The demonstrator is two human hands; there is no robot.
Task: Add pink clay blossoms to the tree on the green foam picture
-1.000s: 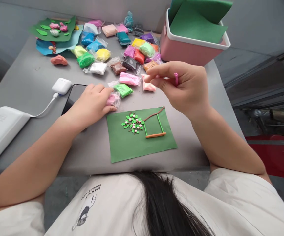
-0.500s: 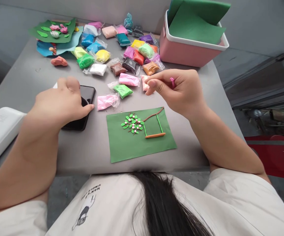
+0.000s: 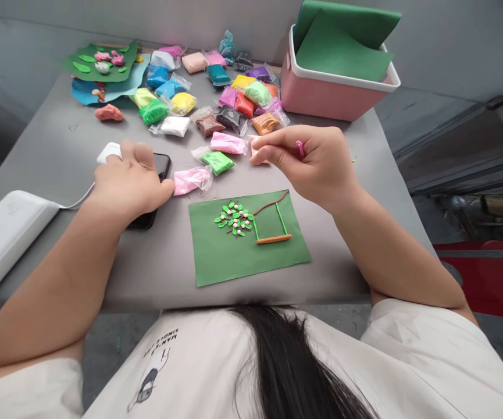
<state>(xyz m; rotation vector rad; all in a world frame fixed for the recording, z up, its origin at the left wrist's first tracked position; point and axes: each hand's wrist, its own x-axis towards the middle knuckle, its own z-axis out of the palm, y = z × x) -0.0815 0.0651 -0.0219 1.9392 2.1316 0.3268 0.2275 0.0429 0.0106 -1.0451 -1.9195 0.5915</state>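
Covering part of the phone (image 3: 162, 165), the left hand (image 3: 127, 181) is loosely open; the right hand (image 3: 316, 163) pinches narrowly, contents unclear. Green card (image 3: 229, 262) lies between the hands, nearer the shirt (image 3: 207, 372), printed "SINGLE".

A craft spot — a grey table (image 3: 146, 273) spread with clay packets (image 3: 227, 144), a clay picture (image 3: 234, 262) and a tub (image 3: 325, 96) of green paper (image 3: 342, 52); the wider room is unclear.

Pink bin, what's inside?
Green sheets stand in the pink bin, sticking up past its white rim. Their lower parts, the bottom and anything deeper are hidden by the front wall and the sheets themselves.
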